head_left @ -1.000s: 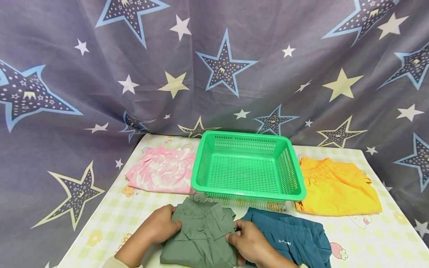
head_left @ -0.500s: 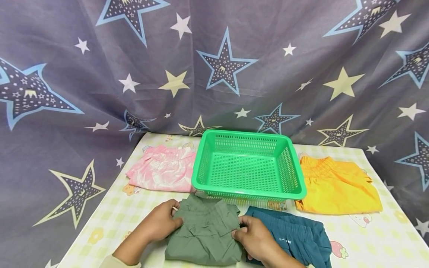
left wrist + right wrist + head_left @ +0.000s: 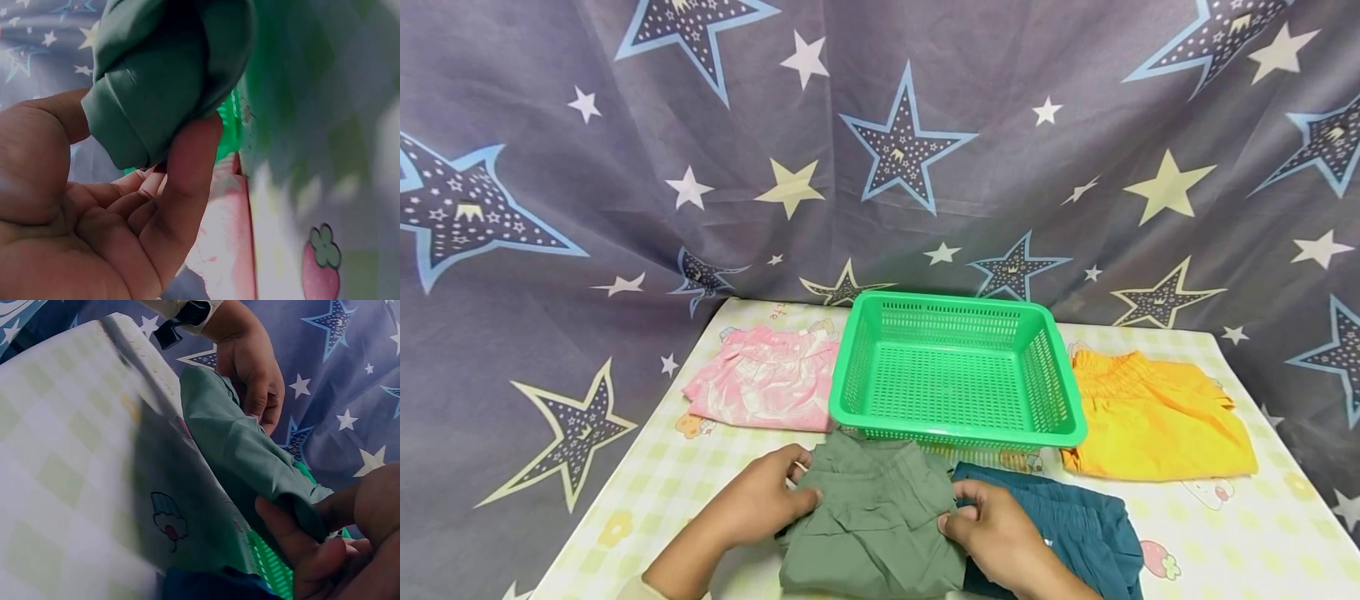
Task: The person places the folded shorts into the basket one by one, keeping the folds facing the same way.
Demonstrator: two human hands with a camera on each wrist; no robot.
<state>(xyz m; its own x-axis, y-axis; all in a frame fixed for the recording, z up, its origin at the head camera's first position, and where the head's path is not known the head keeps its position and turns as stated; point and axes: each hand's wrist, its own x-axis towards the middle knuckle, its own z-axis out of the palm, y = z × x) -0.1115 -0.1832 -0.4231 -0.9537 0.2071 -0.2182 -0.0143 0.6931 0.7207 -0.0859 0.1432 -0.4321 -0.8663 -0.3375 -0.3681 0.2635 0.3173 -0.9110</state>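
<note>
A folded pair of green pants [image 3: 876,521] with a gathered waistband is held between both hands in the head view, in front of the basket. My left hand [image 3: 767,496] pinches its left edge; in the left wrist view the thumb and index finger [image 3: 190,162] close on the folded cloth. On the other side, my right hand [image 3: 1000,537] pinches the right edge. The right wrist view shows the green bundle [image 3: 240,440] raised off the tabletop, a shadow beneath it. Folded dark teal pants [image 3: 1075,525] lie partly behind my right hand.
A green plastic basket [image 3: 958,435] with nothing in it stands mid-table. Folded pink clothing [image 3: 767,379] lies to its left, folded yellow clothing [image 3: 1157,421] to its right. A star-patterned curtain [image 3: 880,242] hangs behind the checked tablecloth [image 3: 602,487].
Both hands have carried the green pants to the right and slightly toward the basket, so they overlap more of the teal pants. The basket and other clothes have stayed put.
</note>
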